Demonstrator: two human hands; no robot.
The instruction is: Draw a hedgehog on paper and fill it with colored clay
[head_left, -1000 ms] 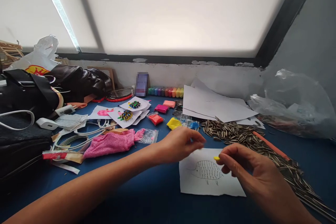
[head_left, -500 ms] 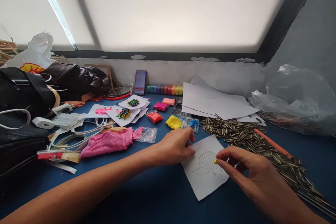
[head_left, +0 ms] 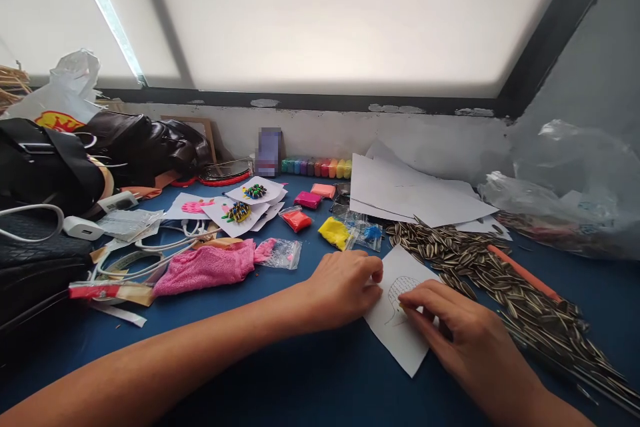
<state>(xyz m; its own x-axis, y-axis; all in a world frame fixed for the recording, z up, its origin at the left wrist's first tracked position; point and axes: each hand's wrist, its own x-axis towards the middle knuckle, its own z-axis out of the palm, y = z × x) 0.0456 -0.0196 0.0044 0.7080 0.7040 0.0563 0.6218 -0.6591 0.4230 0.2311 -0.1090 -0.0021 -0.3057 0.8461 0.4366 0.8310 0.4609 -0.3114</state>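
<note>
While the left hand (head_left: 347,287) rests half-curled on the left edge of a white paper sheet with a pencilled hedgehog outline (head_left: 411,350), the right hand (head_left: 463,327) pinches thumb and fingertips together over the drawing, gripping a tiny bright-yellow soft bit (head_left: 399,309) that is almost hidden. Whether the left fingers grip the paper, I cannot tell. The sheet lies on a dark-blue tabletop (head_left: 300,373), between both hands.

Three coloured figures sit on white papers further left: one flat pink (head_left: 196,206), one yellow-and-blue studded (head_left: 239,212), one green-and-black studded (head_left: 255,191). Three small packs lie near them, one red (head_left: 296,219), one magenta (head_left: 307,199), one salmon-pink (head_left: 324,191). One orange stick (head_left: 523,272) rests on a heap of striped seeds (head_left: 450,247), too many to count.

As for containers, one small clear plastic packet (head_left: 356,237) holds a blue lump (head_left: 373,233), next to a crumpled yellow lump (head_left: 334,232); another clear plastic bag (head_left: 291,255) holds pink bits. A large see-through bag (head_left: 590,213) at the right has reddish-brown contents, too indistinct to identify.
</note>
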